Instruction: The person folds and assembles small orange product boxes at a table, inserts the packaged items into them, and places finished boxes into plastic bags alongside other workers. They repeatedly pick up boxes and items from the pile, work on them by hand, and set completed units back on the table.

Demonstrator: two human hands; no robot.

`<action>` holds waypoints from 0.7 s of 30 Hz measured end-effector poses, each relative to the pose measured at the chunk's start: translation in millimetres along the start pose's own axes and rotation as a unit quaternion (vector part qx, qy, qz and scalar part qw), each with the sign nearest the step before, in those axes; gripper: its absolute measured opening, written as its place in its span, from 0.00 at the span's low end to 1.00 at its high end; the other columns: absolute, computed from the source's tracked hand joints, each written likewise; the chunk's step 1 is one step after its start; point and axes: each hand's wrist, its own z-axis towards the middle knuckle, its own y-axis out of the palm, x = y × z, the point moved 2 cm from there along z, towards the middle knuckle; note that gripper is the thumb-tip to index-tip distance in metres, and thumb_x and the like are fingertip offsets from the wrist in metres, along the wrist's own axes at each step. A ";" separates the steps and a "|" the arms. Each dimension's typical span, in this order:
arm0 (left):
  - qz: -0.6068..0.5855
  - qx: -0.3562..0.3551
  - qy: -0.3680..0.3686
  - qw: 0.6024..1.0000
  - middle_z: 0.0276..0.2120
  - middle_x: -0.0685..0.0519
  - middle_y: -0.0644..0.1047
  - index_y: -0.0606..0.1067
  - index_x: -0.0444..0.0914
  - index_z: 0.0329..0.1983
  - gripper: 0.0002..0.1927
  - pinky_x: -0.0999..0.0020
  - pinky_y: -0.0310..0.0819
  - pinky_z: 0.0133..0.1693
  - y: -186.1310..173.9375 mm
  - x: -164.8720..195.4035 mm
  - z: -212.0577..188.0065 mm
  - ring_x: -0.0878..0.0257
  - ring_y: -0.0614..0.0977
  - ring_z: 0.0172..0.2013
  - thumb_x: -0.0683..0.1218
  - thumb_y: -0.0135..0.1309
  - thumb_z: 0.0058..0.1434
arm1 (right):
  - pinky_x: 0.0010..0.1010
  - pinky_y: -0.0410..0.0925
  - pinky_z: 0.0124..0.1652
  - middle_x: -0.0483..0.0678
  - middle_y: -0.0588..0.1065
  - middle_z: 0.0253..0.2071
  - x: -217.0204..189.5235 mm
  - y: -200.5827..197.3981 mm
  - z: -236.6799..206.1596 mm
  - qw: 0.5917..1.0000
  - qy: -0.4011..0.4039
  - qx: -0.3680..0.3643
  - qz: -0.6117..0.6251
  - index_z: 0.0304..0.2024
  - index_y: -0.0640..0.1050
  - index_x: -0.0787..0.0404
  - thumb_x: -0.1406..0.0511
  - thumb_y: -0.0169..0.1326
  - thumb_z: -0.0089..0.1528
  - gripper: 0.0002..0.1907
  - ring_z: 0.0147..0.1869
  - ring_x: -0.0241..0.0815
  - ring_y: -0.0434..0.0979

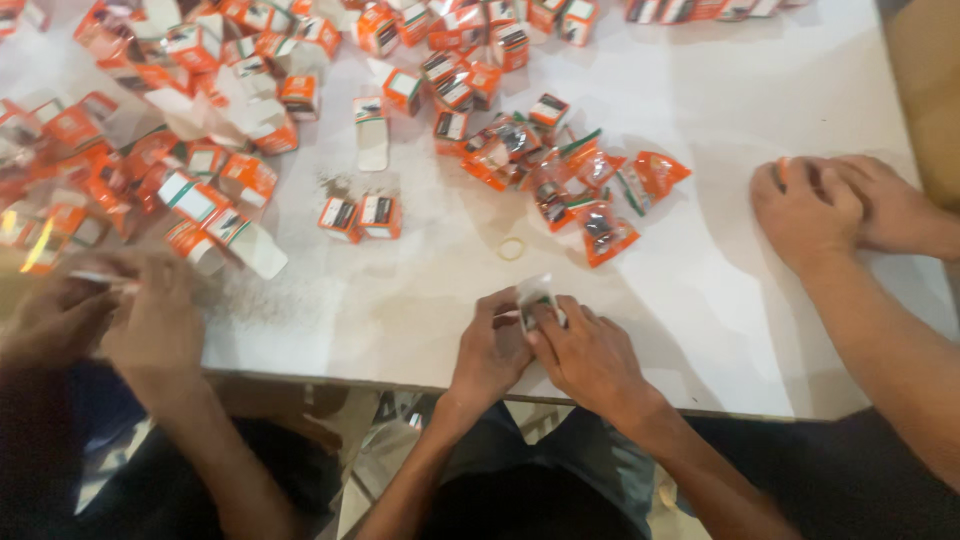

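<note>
Two hands meet at the near edge of the white surface (700, 330), working one small packet (534, 297) between them. The left hand (492, 350) cups it from below and the side, fingers curled in a narrow grip on its lower part, while the right hand (590, 355) pinches its upper edge with thumb and forefinger; holding it from both sides like this keeps the light, slippery thing from sliding. The packet looks pale or clear with a dark piece inside, but it is too blurred to say more.

Just beyond the hands lies a small ring-shaped band (511, 247), alone on bare surface. Farther out sits a cluster of orange plastic pouches (590, 190), and a pair of small orange-and-white cartons (360, 216) stands side by side to the left. A much larger heap of the same cartons (200, 110) spreads over the far left, some open with flaps out.

Other people share the surface: one person's hands (110, 320) are busy at the left edge, and another person's hands (830, 205) rest together at the right.

Open room lies mainly to the right of the working hands and in the strip between them and the pouches; the front edge runs right under the wrists, so anything dropped there could slip off.
</note>
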 end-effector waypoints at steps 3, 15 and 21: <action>0.019 0.016 0.000 1.000 0.49 0.43 0.81 0.69 0.35 0.58 0.30 0.62 0.80 0.52 5.6 -5.8 -3.7 0.55 0.85 0.49 0.40 0.68 0.53 | 0.38 0.75 0.42 0.52 0.75 0.56 16.7 -5.7 -13.8 0.985 -0.012 0.008 0.174 0.63 0.72 0.56 0.60 0.59 0.63 0.26 0.44 0.48 0.83; -0.062 -0.168 0.081 0.980 0.54 0.40 0.78 0.65 0.28 0.60 0.34 0.57 0.80 0.53 37.9 -146.1 27.7 0.53 0.83 0.53 0.45 0.66 0.55 | 0.36 0.71 0.46 0.60 0.72 0.60 159.1 -74.9 -209.8 0.547 -0.009 0.552 0.629 0.73 0.61 0.61 0.61 0.58 0.62 0.38 0.47 0.48 0.78; -0.068 -0.234 0.127 0.961 0.57 0.39 0.75 0.65 0.28 0.62 0.34 0.57 0.80 0.54 42.4 -186.6 47.8 0.51 0.82 0.56 0.42 0.65 0.56 | 0.34 0.72 0.38 0.61 0.77 0.54 132.7 -36.5 -144.6 0.606 0.181 0.437 0.640 0.71 0.65 0.58 0.56 0.54 0.62 0.35 0.38 0.45 0.78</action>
